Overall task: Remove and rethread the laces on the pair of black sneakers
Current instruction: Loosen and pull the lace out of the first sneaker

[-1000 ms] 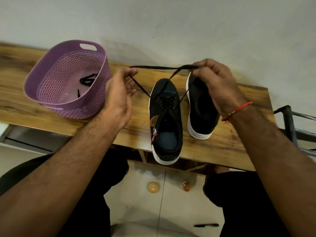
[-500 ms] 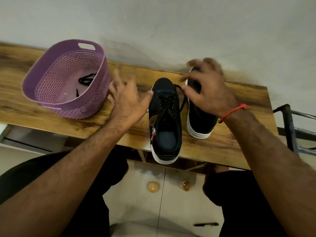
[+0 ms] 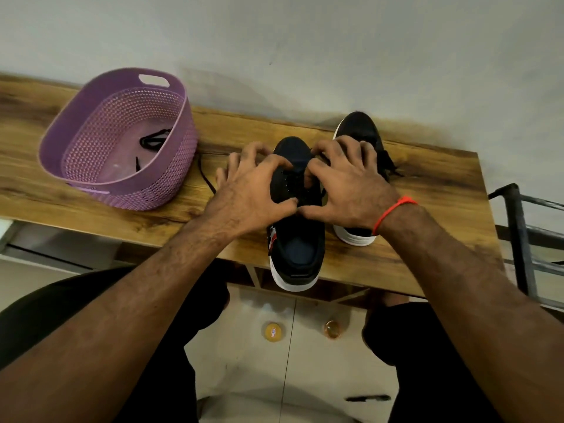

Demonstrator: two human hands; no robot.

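Black near sneaker (image 3: 297,239) stands on the wooden counter (image 3: 427,209), heel over the front edge, lace (image 3: 205,175) trailing left. Left hand (image 3: 253,193) and right hand (image 3: 348,184) rest on its eyelet area, fingers curled; whether they pinch the lace cannot be told. Second sneaker (image 3: 360,129) stands just beside, right. Purple basket (image 3: 91,123) holds another lace (image 3: 152,140).

The table (image 3: 427,190) is wood-grain board with a faint sheen. On it, left of the black sneakers (image 3: 300,239), stands a perforated purple plastic basket (image 3: 128,184), matt. The sneakers' uppers look like matt cloth over smooth white rubbery soles. Right of the table, dark metal bars (image 3: 518,239).
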